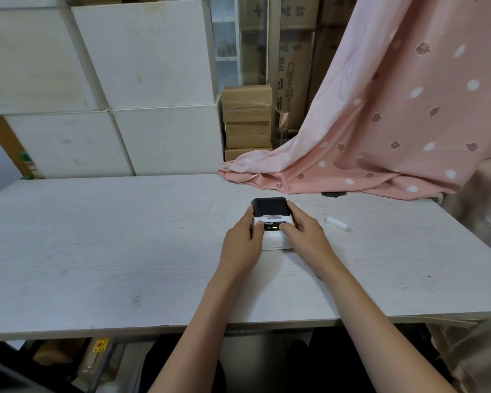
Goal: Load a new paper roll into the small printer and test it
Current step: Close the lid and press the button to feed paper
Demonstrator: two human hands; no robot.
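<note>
White-and-black printer, one in number, set on the pale wood-grain counter a little right of centre, well back from the near edge. Dark lid down; a small lamp lit on the front panel. Left hand laid against the left flank of the printer, fingers wrapped onto the case, thumb on the front face. Right hand against the right flank, thumb resting on the front panel beside the lit lamp. Both grips closed around the printer body, clamping it from either side. One small white cylinder lying on its side on the counter, to the right of the printer and apart from it; whether spare paper roll or spent core, not to be told. Step in hand, judged from the closed lid and lit lamp: the test stage, with loading apparently complete. Next move calls for a firm press on the panel button while steadying the case, then a check for paper feeding from the slot. Two hands, one printer, one cylinder, one pink cloth draped at the rear.
</note>
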